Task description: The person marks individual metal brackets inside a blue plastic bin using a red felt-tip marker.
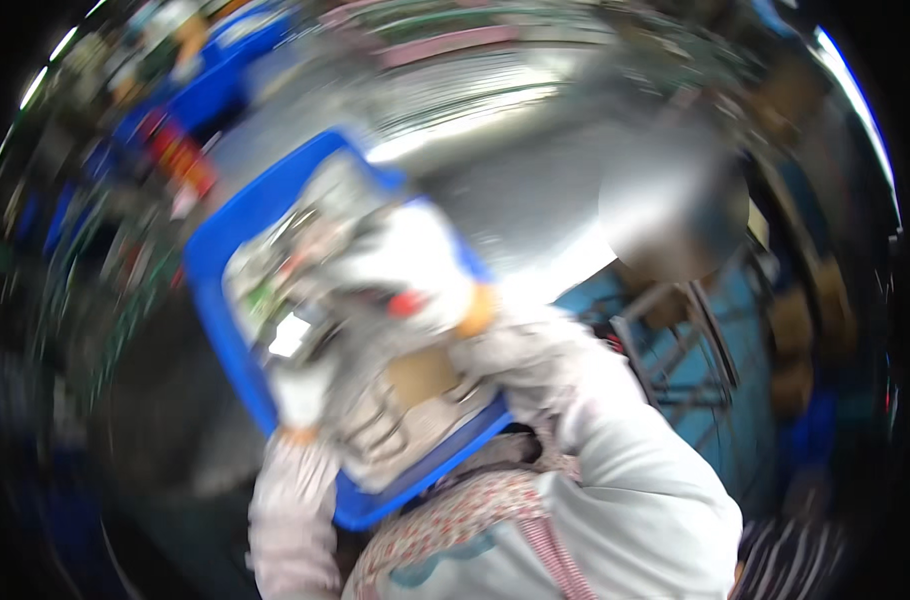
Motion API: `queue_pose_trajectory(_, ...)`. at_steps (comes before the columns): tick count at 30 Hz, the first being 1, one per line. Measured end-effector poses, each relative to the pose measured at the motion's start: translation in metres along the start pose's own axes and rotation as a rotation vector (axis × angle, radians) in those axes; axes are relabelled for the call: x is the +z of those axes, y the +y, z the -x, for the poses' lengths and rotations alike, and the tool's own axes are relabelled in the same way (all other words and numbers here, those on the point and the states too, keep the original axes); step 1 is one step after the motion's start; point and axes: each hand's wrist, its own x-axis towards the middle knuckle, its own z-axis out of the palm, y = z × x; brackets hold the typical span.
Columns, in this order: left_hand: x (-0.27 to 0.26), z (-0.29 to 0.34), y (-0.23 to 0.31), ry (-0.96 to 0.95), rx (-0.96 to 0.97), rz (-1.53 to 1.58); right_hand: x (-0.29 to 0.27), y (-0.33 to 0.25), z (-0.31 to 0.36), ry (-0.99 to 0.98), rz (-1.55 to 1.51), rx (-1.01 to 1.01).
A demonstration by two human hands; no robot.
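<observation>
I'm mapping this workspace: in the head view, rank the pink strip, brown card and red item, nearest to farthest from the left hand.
From the left hand:
1. Brown card: to its right, in the tub.
2. Red item: upper left, outside the tub.
3. Pink strip: at the top.

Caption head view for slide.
White-gloved left hand and right hand over a blue bin of mixed items, blurred.

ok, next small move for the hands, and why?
Probably lift the right hand slightly: it and the left hand both reach over the cluttered blue bin, and blur hides whether either holds anything.
</observation>
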Motion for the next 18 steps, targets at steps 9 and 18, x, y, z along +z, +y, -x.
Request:
queue_pose_trajectory(9,0.011,0.003,0.017,-0.093,-0.211,0.283,0.025,-0.004,0.018,0.222,-0.329,0.371)
queue_pose_trajectory(18,0.021,-0.026,0.005,-0.052,0.447,-0.367,0.029,0.039,0.018,0.273,-0.48,0.843)
